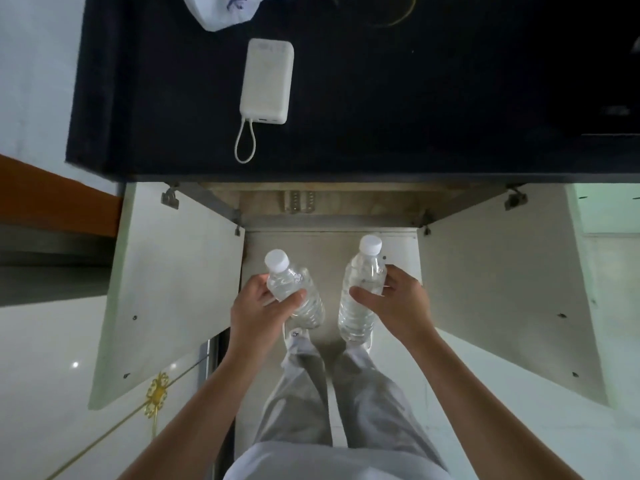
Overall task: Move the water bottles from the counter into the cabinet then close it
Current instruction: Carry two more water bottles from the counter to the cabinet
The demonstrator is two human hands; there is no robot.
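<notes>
Grasping clear ribbed plastic left bottle (pixel 298 289) in left grip (pixel 258 310), white-capped right bottle (pixel 360 296) in right grip (pixel 398 301), below dark smooth worktop (pixel 398 98).

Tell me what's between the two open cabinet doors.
In the head view: the left hand gripping the left bottle and the right hand gripping the right bottle.

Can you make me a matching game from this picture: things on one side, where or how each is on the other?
1. white rectangular power bank
2. white cabinet doors
3. left clear plastic water bottle
4. right clear plastic water bottle

A. gripped by the right hand
B. swung open
C. lying on the dark counter
D. gripped by the left hand

Pairs: 1-C, 2-B, 3-D, 4-A.
</notes>
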